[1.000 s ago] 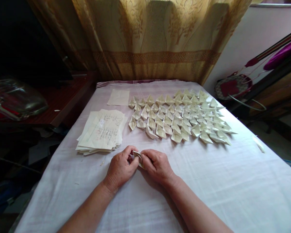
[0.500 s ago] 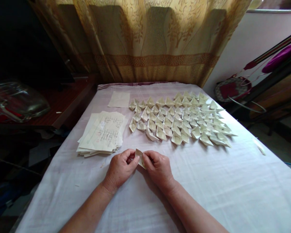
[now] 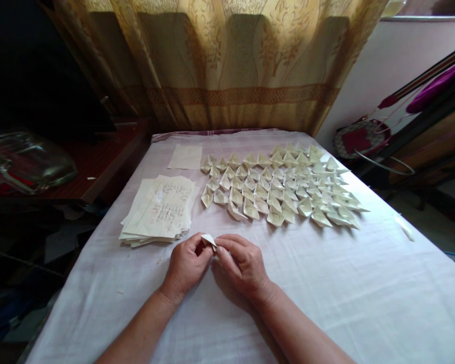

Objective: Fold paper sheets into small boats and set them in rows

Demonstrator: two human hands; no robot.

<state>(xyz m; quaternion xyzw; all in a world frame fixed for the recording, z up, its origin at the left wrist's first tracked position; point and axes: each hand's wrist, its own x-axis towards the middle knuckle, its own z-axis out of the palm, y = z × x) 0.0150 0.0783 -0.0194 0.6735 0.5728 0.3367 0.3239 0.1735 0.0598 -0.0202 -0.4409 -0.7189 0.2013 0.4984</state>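
A small folded piece of paper (image 3: pixel 209 239) is pinched between my two hands, just above the near middle of the table. My left hand (image 3: pixel 187 260) grips it between thumb and fingers. From the other side, the thumb and fingertips of my right hand (image 3: pixel 243 260) close on its right corner. Part of the paper is hidden by the fingers. Beyond my hands, several folded paper boats (image 3: pixel 275 215) stand in close rows. Left of them lies a stack of paper sheets (image 3: pixel 157 210), the top one bearing handwriting.
A single blank sheet (image 3: pixel 185 157) lies behind the stack. The white tablecloth (image 3: pixel 326 293) covers the table, with a white scrap (image 3: pixel 405 228) near its right edge. A glass jar (image 3: pixel 32 159) rests on a dark side table at left. A patterned curtain (image 3: pixel 231 65) hangs behind.
The folded paper has turned in my hands, from upright and facing me to a flatter, pointed shape. My right fingers have shifted and extended along its right corner.
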